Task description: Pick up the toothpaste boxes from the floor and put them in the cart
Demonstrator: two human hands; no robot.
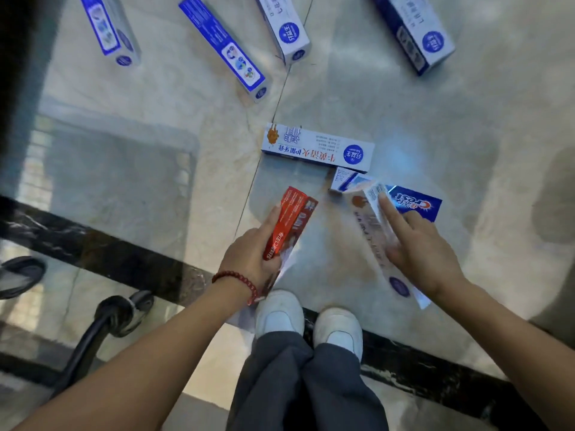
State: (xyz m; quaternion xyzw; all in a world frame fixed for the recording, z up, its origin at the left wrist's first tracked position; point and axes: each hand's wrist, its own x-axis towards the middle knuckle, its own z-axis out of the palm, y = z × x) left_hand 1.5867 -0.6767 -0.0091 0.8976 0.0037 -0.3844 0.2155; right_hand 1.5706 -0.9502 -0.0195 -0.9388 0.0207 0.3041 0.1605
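Head view:
Left hand [249, 253]: gripped a red box [287, 223], thumb along its left edge, fingers curled round it; a red bead bracelet [239, 283] sat on the wrist.
Right hand [417, 244]: held a white box [370, 219], its first finger stretched along the box toward 11 o'clock, the other fingers wrapped under it.
Floor [155, 181]: pale glossy stone with a dark band across it.
Centre box [317, 147]: white with orange print, flat on the floor at 12 o'clock from the hands.
Crest box [417, 206]: blue, on the floor, partly hidden by the white box.
Small white box [343, 178]: beside the Crest box.
Far boxes: four blue-and-white ones at the top, [109, 26], [224, 46], [284, 26], [413, 29].
Shoes [280, 312]: white, at 6 o'clock.
Cart: could not tell.
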